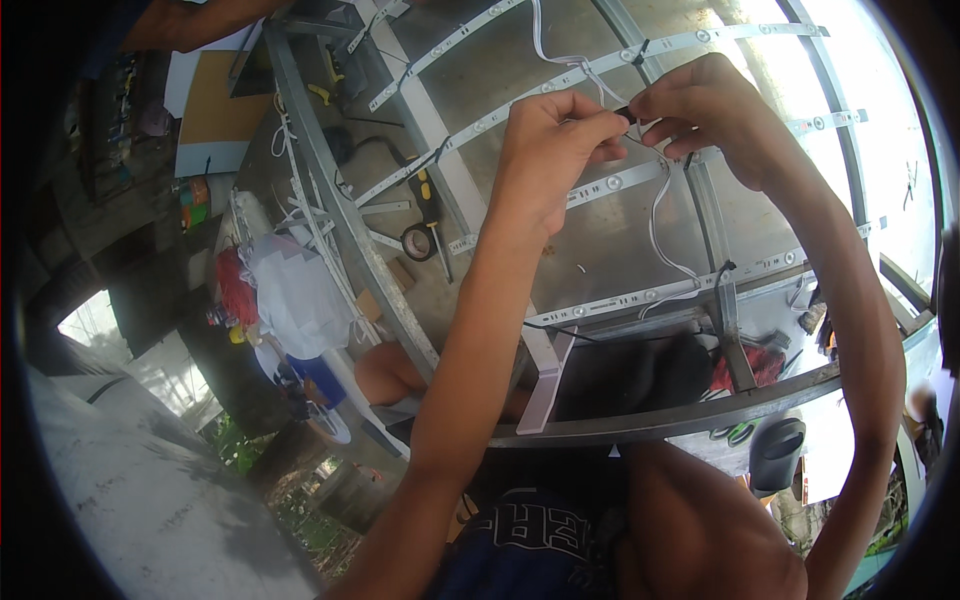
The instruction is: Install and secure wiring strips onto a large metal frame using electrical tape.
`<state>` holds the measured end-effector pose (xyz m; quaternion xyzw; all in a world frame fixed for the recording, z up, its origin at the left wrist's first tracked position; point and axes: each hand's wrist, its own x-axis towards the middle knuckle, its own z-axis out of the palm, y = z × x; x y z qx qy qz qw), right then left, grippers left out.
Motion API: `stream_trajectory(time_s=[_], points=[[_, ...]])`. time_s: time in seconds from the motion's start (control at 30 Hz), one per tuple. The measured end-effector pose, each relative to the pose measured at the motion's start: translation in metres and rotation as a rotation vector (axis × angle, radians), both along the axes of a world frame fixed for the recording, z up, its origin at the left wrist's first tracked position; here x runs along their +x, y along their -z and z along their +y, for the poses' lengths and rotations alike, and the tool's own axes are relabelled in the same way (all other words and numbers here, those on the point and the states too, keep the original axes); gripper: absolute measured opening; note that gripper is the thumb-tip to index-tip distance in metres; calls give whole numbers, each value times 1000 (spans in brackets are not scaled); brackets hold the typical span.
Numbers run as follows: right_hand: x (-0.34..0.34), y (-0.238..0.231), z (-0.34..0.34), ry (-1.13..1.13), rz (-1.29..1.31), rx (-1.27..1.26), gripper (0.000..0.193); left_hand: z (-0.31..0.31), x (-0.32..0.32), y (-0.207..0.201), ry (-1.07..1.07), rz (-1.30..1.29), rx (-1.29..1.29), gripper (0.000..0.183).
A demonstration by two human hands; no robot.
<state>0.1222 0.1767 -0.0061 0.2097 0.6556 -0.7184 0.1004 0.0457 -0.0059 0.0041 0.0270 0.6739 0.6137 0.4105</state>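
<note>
My left hand (pixel 555 145) and my right hand (pixel 712 120) meet above a metal frame strung with white LED strips (pixel 690 38). The fingertips of both are pinched at a small black piece (pixel 625 114), which looks like tape on a thin white wire (pixel 655 215). How it goes round the wire is hidden by the fingers. From there the wire runs up to the far side and hangs down toward the nearer LED strip (pixel 640 298). Black ties hold the strips to the grey metal bars (pixel 710 215).
Inside the frame at left lie a roll of black tape (pixel 418 242) and a yellow-and-black screwdriver (pixel 428 200). A white plastic bag (pixel 295 290) is beyond the left bar. Another person's arm (pixel 205 22) shows at the top left. A dark slipper (pixel 777 453) lies at lower right.
</note>
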Motion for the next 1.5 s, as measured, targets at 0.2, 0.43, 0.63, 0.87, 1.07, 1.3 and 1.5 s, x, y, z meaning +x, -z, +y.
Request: stream_trajectory(time_s=[0.2, 0.43, 0.63, 0.87, 1.07, 1.3, 1.5], points=[[-2, -1, -2, -4, 25, 67, 28, -6, -7, 2, 29, -32, 17, 13], [-5, 2, 2, -26, -57, 147, 27, -5, -9, 3, 56, 118, -59, 19], [-3, 10, 4, -12, -10, 220, 27, -1, -6, 0, 28, 133, -88, 22], [-8, 4, 7, 59, -107, -37, 17, 0, -2, 3, -5, 172, -84, 24], [-9, -6, 4, 39, -80, 43, 17, -3, -3, -4, -12, 120, -89, 33], [-6, -5, 10, -17, -38, 15, 24, -4, -2, 0, -4, 130, -59, 26], [-4, -14, 10, -60, -8, 36, 22, 2, 3, 2, 9, 339, -203, 19]])
